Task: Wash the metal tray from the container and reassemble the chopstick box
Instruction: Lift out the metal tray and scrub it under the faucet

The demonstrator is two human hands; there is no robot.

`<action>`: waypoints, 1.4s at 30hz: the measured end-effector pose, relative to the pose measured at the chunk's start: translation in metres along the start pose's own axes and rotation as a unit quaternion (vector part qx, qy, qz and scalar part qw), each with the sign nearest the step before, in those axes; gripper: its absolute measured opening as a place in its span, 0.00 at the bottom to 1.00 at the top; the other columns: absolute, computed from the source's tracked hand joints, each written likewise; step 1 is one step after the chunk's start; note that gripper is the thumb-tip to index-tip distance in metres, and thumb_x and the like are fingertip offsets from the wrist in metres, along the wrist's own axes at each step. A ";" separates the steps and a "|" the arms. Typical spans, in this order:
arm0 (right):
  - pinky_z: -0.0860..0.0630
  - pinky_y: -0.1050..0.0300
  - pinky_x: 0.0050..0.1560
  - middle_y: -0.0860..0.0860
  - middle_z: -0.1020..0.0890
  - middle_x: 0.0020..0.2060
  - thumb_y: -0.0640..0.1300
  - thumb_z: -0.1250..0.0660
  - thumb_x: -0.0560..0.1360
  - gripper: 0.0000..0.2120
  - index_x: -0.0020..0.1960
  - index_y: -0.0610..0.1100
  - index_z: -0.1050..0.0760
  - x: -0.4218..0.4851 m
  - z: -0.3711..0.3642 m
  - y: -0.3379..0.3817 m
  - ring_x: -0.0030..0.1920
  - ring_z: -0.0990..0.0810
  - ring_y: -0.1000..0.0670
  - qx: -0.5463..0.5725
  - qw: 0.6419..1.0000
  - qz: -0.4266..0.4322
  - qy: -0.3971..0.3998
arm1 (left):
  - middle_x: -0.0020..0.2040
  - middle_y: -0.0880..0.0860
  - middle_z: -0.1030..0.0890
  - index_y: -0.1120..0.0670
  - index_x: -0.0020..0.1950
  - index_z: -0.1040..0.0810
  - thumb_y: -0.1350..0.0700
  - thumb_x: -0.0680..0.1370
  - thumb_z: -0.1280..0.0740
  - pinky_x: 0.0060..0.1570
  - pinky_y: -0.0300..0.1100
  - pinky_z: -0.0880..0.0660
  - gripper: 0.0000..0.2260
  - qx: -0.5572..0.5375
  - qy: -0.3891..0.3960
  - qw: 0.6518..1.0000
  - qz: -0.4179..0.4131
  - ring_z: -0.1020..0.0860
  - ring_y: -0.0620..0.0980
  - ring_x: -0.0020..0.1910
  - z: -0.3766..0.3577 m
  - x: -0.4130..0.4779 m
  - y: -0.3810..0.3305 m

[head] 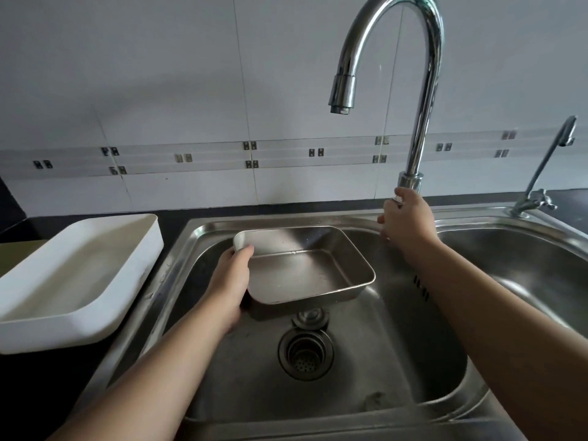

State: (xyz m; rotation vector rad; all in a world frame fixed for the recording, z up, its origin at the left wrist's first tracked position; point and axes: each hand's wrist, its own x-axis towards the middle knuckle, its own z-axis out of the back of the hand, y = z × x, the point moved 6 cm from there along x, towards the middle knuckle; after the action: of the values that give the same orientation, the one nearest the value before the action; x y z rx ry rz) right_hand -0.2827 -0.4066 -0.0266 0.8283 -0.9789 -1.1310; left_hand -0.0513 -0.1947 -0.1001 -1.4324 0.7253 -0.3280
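Both hands busy: left (234,275) grips shiny rect. metal tray (305,268) over sink (397,361), right (405,219) wraps faucet base (410,179).

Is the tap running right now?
Off: no stream falls from the faucet spout; right hand is at its base.

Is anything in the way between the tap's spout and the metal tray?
No. The metal tray, held by the left hand, sits right below the spout with only open air between them. No water shows yet.
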 end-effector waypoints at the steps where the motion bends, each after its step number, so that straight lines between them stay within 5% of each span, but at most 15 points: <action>1: 0.17 0.45 0.46 0.46 0.15 0.50 0.48 0.42 0.78 0.23 0.72 0.49 0.31 0.005 -0.002 -0.002 0.38 0.17 0.47 -0.003 1.000 0.002 0.012 | 0.51 0.50 0.19 0.48 0.55 0.23 0.47 0.82 0.37 0.65 0.55 0.26 0.07 -0.004 0.001 1.000 0.005 0.20 0.56 0.56 -0.001 0.000 0.000; 4: 0.21 0.49 0.37 0.45 0.14 0.41 0.47 0.41 0.82 0.15 0.67 0.49 0.27 0.011 -0.005 -0.011 0.29 0.21 0.50 0.013 1.000 0.004 0.020 | 0.58 0.53 0.17 0.49 0.66 0.23 0.44 0.80 0.35 0.67 0.56 0.27 0.17 -0.008 0.005 1.000 0.013 0.20 0.57 0.59 -0.002 -0.001 0.003; 11: 0.22 0.48 0.44 0.48 0.14 0.35 0.50 0.40 0.81 0.10 0.59 0.51 0.23 0.023 -0.005 -0.027 0.31 0.19 0.52 0.038 0.999 0.035 0.003 | 0.57 0.52 0.17 0.49 0.66 0.23 0.44 0.81 0.35 0.52 0.47 0.28 0.16 -0.019 0.008 0.999 0.026 0.20 0.52 0.56 -0.004 -0.003 0.005; 18: 0.21 0.46 0.45 0.49 0.14 0.34 0.50 0.39 0.81 0.10 0.58 0.51 0.22 0.027 -0.007 -0.031 0.33 0.18 0.51 0.044 0.998 0.039 0.006 | 0.58 0.52 0.17 0.48 0.66 0.22 0.42 0.79 0.35 0.65 0.53 0.27 0.18 -0.016 0.009 0.999 0.026 0.20 0.55 0.59 -0.002 -0.001 0.007; 42: 0.24 0.51 0.41 0.50 0.14 0.35 0.47 0.39 0.81 0.07 0.54 0.51 0.22 0.027 -0.006 -0.036 0.32 0.21 0.51 0.060 0.998 0.032 0.009 | 0.60 0.54 0.17 0.48 0.68 0.24 0.41 0.79 0.34 0.65 0.54 0.26 0.20 -0.026 0.004 0.999 0.036 0.20 0.57 0.60 0.002 0.003 0.008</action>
State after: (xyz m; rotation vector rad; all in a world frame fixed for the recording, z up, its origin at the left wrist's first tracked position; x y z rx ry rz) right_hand -0.2854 -0.4406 -0.0559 0.8951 -1.0595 -1.0164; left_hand -0.0500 -0.1939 -0.1084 -1.4503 0.7946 -0.2605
